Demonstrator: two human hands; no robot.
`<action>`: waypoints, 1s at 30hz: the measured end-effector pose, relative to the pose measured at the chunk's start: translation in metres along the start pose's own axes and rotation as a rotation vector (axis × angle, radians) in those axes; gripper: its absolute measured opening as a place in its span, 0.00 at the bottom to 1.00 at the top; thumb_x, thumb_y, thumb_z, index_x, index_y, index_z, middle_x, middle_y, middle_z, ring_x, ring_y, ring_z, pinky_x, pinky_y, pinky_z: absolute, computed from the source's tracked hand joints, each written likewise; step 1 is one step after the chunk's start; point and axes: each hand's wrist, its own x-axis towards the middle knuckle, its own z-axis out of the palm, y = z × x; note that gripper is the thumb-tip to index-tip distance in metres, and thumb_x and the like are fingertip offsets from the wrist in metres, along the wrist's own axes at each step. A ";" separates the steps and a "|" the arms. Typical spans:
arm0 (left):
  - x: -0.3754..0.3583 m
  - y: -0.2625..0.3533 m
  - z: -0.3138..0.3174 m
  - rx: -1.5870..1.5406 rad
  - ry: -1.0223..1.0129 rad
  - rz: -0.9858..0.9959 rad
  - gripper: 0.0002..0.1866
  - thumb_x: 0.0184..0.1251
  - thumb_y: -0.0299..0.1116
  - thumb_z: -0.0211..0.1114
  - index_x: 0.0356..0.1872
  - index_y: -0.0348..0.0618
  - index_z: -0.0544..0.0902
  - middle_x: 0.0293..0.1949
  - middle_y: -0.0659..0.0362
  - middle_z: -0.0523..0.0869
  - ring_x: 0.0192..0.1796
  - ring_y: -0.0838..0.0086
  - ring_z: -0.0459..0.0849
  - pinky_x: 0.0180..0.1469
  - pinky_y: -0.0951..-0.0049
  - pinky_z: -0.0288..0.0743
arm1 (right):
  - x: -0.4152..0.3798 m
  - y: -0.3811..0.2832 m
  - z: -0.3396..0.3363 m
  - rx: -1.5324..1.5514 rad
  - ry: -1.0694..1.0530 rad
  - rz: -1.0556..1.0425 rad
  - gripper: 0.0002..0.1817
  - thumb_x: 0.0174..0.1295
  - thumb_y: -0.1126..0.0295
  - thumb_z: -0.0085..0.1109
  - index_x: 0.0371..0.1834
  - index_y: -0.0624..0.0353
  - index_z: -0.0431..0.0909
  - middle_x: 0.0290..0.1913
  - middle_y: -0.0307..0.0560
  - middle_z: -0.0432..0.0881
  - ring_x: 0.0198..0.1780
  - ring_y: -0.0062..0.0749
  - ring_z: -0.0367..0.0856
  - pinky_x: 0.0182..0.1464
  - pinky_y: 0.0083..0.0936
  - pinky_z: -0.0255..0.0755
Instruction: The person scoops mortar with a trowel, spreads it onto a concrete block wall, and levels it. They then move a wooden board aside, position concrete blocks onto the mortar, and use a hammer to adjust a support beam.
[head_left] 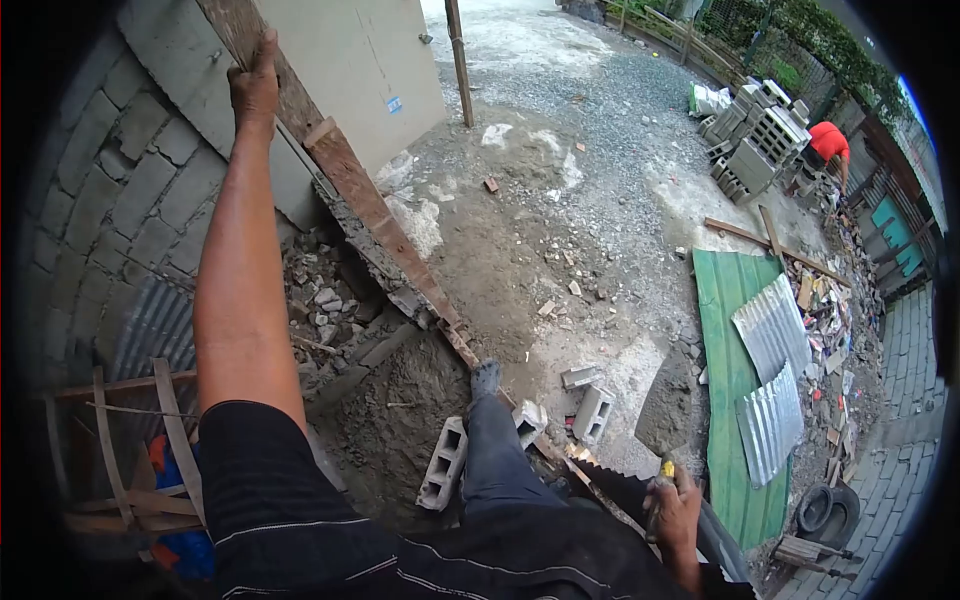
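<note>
My left hand, at the end of my raised arm, is closed around the edge of a long wooden plank. The plank slants down from the upper left toward my foot. My right hand is wrapped around the handle of a handsaw, low in the view at my right side. A bit of yellow on the handle shows above my fingers. The saw's dark toothed blade points left, near my leg. Two hollow blocks, one a concrete block, lie by my lower leg.
Rubble and a block wall are at the left. A green metal sheet with corrugated pieces lies at the right, near old tires. Farther back, a person in red bends beside stacked concrete blocks. A post stands ahead.
</note>
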 end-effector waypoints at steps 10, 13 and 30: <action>0.008 -0.034 0.021 0.146 0.293 0.275 0.48 0.63 0.72 0.63 0.53 0.24 0.79 0.54 0.37 0.83 0.56 0.52 0.83 0.57 0.59 0.76 | 0.038 0.002 0.004 -0.026 0.047 0.003 0.19 0.65 0.70 0.53 0.56 0.70 0.73 0.30 0.42 0.78 0.24 0.20 0.75 0.27 0.17 0.69; 0.002 -0.031 0.025 0.037 0.262 0.345 0.45 0.64 0.68 0.66 0.54 0.24 0.80 0.52 0.42 0.85 0.53 0.57 0.84 0.57 0.61 0.77 | 0.055 0.009 0.003 -0.012 0.155 0.002 0.19 0.66 0.69 0.52 0.58 0.68 0.74 0.30 0.42 0.78 0.23 0.20 0.76 0.24 0.18 0.69; 0.000 -0.046 0.040 -0.051 0.357 -0.013 0.52 0.66 0.74 0.55 0.67 0.26 0.66 0.56 0.38 0.78 0.56 0.49 0.83 0.56 0.50 0.84 | 0.220 -0.051 0.043 -0.508 0.469 0.197 0.14 0.65 0.66 0.53 0.46 0.66 0.77 0.28 0.43 0.78 0.25 0.27 0.78 0.27 0.26 0.71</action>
